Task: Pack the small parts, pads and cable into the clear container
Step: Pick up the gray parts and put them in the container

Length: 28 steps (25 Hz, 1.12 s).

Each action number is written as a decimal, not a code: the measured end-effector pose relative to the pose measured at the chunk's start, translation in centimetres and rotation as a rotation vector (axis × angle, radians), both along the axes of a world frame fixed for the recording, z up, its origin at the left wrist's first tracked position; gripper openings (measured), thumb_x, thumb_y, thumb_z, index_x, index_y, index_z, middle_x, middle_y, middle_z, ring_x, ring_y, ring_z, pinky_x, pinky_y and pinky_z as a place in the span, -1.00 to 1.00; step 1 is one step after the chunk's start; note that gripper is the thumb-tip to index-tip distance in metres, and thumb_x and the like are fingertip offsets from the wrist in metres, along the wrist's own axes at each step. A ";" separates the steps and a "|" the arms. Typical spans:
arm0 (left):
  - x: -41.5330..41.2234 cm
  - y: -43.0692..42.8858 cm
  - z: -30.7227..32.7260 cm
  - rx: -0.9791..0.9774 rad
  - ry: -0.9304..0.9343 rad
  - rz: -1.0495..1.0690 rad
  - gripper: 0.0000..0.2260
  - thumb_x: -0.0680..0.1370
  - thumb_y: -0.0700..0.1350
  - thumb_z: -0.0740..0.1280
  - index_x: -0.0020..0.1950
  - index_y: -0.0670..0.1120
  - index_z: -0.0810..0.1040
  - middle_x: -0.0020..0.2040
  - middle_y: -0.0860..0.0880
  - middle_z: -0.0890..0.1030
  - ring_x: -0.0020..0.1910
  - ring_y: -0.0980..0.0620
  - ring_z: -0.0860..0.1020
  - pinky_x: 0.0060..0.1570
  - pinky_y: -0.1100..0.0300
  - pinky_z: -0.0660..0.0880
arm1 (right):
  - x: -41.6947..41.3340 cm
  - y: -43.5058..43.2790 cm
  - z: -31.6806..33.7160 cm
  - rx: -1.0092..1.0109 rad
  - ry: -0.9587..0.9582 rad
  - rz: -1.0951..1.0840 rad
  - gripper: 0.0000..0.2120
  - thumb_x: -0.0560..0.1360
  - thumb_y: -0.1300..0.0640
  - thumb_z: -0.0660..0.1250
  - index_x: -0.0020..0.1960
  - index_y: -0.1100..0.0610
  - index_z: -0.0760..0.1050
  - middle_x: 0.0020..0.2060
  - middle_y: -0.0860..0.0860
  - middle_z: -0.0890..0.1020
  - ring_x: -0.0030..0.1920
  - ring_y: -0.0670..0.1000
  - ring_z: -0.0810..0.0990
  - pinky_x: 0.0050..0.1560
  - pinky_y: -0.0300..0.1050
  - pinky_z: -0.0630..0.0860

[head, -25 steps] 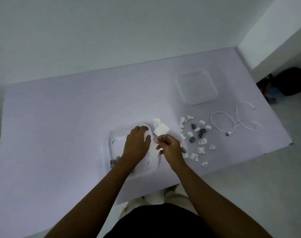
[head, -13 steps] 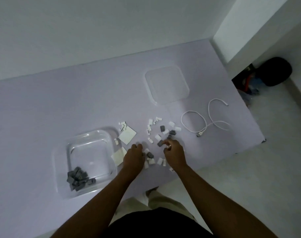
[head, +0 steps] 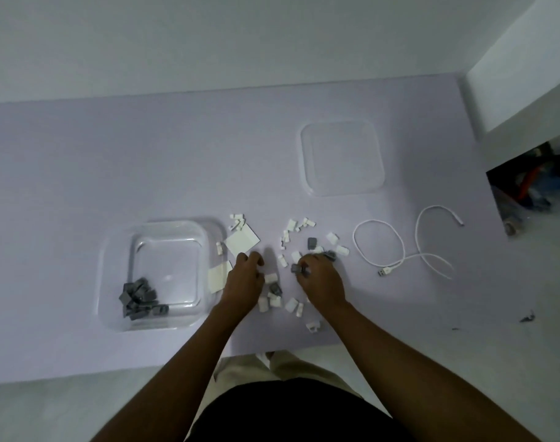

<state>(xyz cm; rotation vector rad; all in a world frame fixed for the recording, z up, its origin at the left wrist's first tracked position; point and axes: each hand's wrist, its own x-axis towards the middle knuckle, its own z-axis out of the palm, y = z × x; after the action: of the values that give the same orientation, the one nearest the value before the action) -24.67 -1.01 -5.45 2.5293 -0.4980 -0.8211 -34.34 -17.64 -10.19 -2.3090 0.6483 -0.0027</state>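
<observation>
grey parts point(head: 141, 296), white cable point(head: 400, 247), lilac table point(head: 144, 154)

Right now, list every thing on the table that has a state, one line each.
clear container: open, upright, grey parts piled in one corner
lid: off, lying flat apart from the container
cable: loose, uncoiled on the table
white pads: on the table beside the container
small parts: scattered, unpacked
left hand: curled, resting on the table
right hand: pinching a grey part
</observation>
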 end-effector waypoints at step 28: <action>0.1 -5.8 0.9 -0.089 0.268 0.197 -0.92 0.55 -0.12 0.22 -0.12 -0.09 0.43 -0.16 -0.15 0.64 -0.18 -0.09 0.60 -0.28 0.15 0.41 | -0.9 -3.4 0.6 0.087 0.136 -0.180 -0.66 0.42 -0.03 0.47 0.14 0.00 0.50 -0.01 0.04 0.67 0.01 0.07 0.62 -0.06 -0.05 0.57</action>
<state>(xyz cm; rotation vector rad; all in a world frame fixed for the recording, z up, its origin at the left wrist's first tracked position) -24.55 -6.81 -4.50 2.2957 -0.1899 -1.0170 -35.26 -21.08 -9.57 -2.1733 0.9066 0.0971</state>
